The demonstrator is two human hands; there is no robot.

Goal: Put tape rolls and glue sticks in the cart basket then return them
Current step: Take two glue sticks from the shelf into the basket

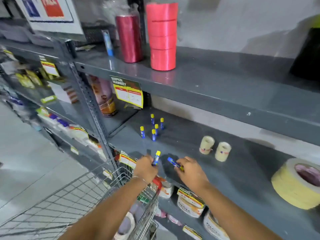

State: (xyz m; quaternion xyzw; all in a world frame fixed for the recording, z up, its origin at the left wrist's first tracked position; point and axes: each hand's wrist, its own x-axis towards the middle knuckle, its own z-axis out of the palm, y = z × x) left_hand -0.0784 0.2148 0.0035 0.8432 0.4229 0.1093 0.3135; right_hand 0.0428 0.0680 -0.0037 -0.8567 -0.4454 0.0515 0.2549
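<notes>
Over the front edge of the grey middle shelf (242, 170), my left hand (145, 168) grips a blue glue stick with a yellow cap (156, 158), held upright. My right hand (189, 170) holds another blue glue stick (173, 162), tilted with its end pointing left. Several glue sticks (153, 129) stand upright further back on the shelf. Two small beige tape rolls (214, 149) stand to the right of them, and a large beige tape roll (297, 182) lies at the far right. The wire cart basket (69, 196) sits below my left arm.
On the top shelf (207, 78) stand a stack of red twine rolls (162, 37) and a dark red roll (129, 38). A yellow price tag (129, 94) hangs from its edge. White tubs (190, 203) fill the lower shelf. Grey floor lies to the left.
</notes>
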